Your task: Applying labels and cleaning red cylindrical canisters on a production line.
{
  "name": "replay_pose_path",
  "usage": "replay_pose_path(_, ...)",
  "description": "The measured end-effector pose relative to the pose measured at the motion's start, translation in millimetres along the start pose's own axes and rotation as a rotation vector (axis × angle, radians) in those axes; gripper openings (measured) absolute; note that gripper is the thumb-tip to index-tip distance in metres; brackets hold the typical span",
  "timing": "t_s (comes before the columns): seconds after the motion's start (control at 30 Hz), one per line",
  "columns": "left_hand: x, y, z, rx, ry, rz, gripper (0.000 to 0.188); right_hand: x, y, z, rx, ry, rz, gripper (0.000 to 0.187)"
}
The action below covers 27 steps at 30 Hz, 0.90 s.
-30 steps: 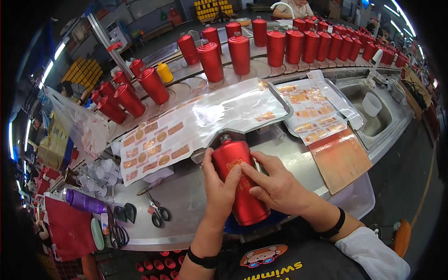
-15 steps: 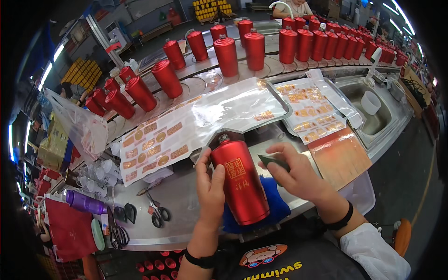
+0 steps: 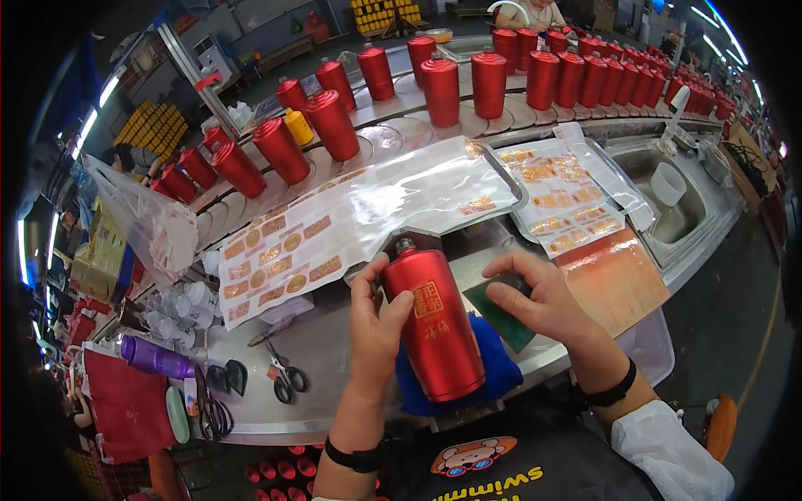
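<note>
A red cylindrical bottle (image 3: pixel 434 326) with gold label stickers on its side lies tilted over a blue cloth (image 3: pixel 501 367) at the front of the steel worktable (image 3: pixel 334 351). My left hand (image 3: pixel 376 321) grips the bottle's left side. My right hand (image 3: pixel 539 296) rests to the right of the bottle, pressing on a dark green pad (image 3: pixel 501 311), its fingers off the bottle.
Clear sheets of gold stickers (image 3: pixel 334 234) and a second sheet (image 3: pixel 560 196) lie behind the bottle. Several red bottles (image 3: pixel 468 79) stand on a curved conveyor. An orange sheet (image 3: pixel 614 275), a sink (image 3: pixel 677 200), scissors (image 3: pixel 284 376) and a purple bottle (image 3: pixel 154 359) surround me.
My right hand came off the bottle's front and moved right onto the green pad. The gold stickers on the bottle are now uncovered. The conveyor bottles shifted left.
</note>
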<state>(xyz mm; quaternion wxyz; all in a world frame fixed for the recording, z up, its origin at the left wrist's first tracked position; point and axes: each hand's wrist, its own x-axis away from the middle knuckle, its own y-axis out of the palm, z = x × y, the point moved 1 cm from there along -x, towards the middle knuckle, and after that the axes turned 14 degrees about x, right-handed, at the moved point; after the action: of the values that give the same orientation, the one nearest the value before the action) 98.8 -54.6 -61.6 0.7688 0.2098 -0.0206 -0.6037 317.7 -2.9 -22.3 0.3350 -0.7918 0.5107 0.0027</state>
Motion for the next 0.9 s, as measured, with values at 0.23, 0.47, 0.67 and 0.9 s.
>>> replay_pose_path(0.23,1.8,4.5,0.8,-0.002,-0.027,0.002,0.062,1.8,-1.7,7.9,-0.238,0.127,-0.104,0.020)
replay_pose_path(0.47,8.1,8.5,3.9,-0.309,0.290,-0.040,0.044,5.6,6.6,5.9,-0.277,0.217,-0.125,0.022)
replay_pose_path(0.67,7.5,18.7,12.5,-0.518,0.277,0.004,0.023,17.7,10.9,2.2,-0.372,0.316,-0.201,0.022)
replay_pose_path(0.9,4.4,20.8,14.5,-0.600,0.355,0.033,0.016,29.9,19.5,-7.0,-0.397,0.330,-0.185,0.021)
